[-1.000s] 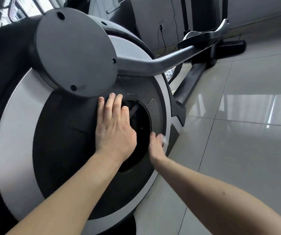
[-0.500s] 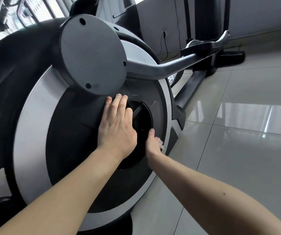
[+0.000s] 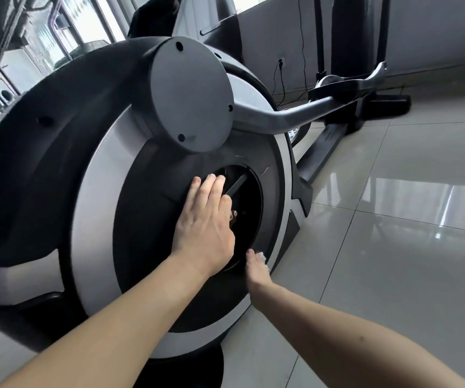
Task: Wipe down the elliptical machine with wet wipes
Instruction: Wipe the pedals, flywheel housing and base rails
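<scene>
Head view: left hand (image 3: pixel 203 228) flat, fingers straight, on elliptical machine (image 3: pixel 99 191) side; right hand (image 3: pixel 256 268) grips wet wipe (image 3: pixel 262 257) against lower rim.

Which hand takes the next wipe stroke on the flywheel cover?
Right, probably. The right hand holds the wet wipe against the flywheel cover; the left hand lies flat on the cover, bare, apparently bracing.
</scene>
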Motion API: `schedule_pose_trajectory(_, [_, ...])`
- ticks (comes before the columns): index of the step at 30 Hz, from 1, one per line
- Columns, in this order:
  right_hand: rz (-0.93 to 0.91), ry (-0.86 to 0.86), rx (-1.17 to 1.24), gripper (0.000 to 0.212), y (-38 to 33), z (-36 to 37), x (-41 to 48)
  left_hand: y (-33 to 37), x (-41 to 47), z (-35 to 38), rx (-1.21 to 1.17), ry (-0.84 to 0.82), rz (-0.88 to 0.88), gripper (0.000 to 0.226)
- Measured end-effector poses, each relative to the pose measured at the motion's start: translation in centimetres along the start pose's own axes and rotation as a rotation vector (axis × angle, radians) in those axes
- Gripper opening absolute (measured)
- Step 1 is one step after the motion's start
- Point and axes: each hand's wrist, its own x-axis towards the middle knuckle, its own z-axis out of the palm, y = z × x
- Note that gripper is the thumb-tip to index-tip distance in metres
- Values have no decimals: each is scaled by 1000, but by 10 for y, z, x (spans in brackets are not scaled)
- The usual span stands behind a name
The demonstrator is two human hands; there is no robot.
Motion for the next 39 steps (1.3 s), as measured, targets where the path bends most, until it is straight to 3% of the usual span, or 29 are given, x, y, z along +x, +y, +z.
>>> schedule_pose_trajectory(6, [-131, 113, -5, 39, -50, -15, 13, -5, -47, -16, -78, -16, 40, 45])
schedule_pose_trajectory(11, [-104, 69, -149, 10, 7, 8, -25, -9, -106, -20, -214, -27, 65, 33])
schedule_pose_trajectory(16, [-17, 20, -189, 17, 27, 26, -59, -11, -147, -7, -337, -41, 90, 27])
schedule_pose_trajectory(21, [75, -125, -95, 21, 28, 28, -93, -15, -193, 0, -404, -370, 80, 25])
schedule_pose_trajectory(25, [203, -258, 18, 29, 33, 20, -118, -15, -233, 12, -520, -697, -107, 27])
schedule_pose_trajectory(29, [267, -379, -106, 38, 50, 11, -132, -17, -266, 30, -743, -942, -438, 36])
schedule_pose_trajectory(33, [291, -588, -239, 38, 72, 13, -142, -20, -272, 43, -1229, -946, -750, 70])
schedule_pose_trajectory(35, [304, -658, -281, 36, 82, 14, -145, -23, -275, 50, -1444, -907, -849, 74])
schedule_pose_trajectory(39, [270, -666, -386, 32, 94, 16, -153, -14, -302, 62, -1436, -841, -843, 25])
